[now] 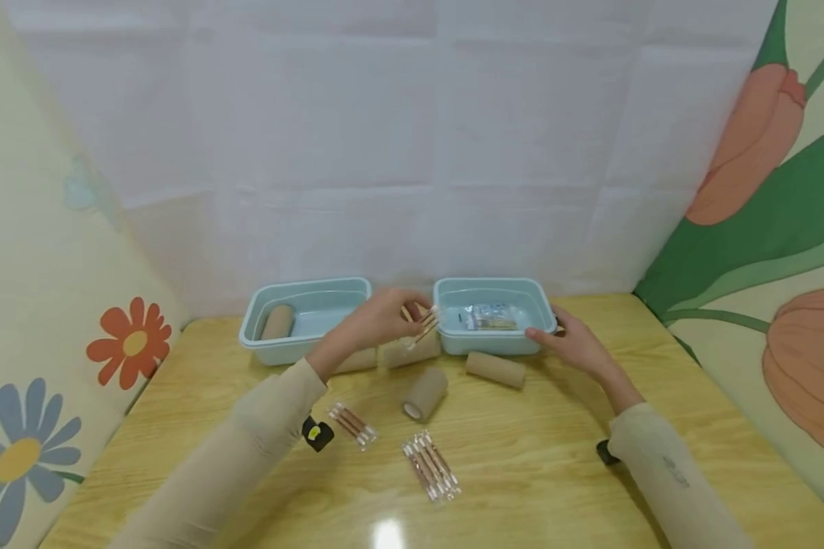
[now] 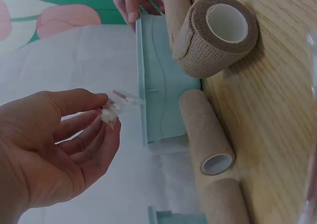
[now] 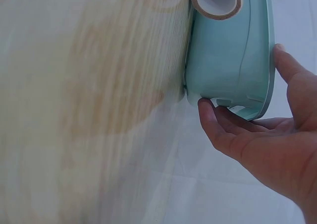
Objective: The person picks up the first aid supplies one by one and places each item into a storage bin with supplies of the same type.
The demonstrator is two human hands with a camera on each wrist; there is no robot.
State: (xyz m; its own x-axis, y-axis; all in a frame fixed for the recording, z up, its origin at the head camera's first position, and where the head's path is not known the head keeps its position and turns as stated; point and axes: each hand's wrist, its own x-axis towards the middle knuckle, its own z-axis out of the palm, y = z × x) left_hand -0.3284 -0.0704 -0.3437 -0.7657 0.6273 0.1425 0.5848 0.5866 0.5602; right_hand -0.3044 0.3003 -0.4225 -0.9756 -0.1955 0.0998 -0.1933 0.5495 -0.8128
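The left grip [image 1: 387, 315] pinches a swab packet [image 1: 425, 328] beside the three-o'clock tray [image 1: 490, 345], held by the right grip [image 1: 577, 341]. Seemingly partway — clear packaging [image 1: 492, 317] lies inside; four rolls [image 1: 427, 389] and, towards six o'clock, two swab packs [image 1: 431, 467] remain on the desk [image 1: 522, 473].

Room above R bin [image 1: 492, 345]; rolls [image 1: 495, 370] obstr. front, prob. L bin's [image 1: 280, 352] too.

No legible text or labels
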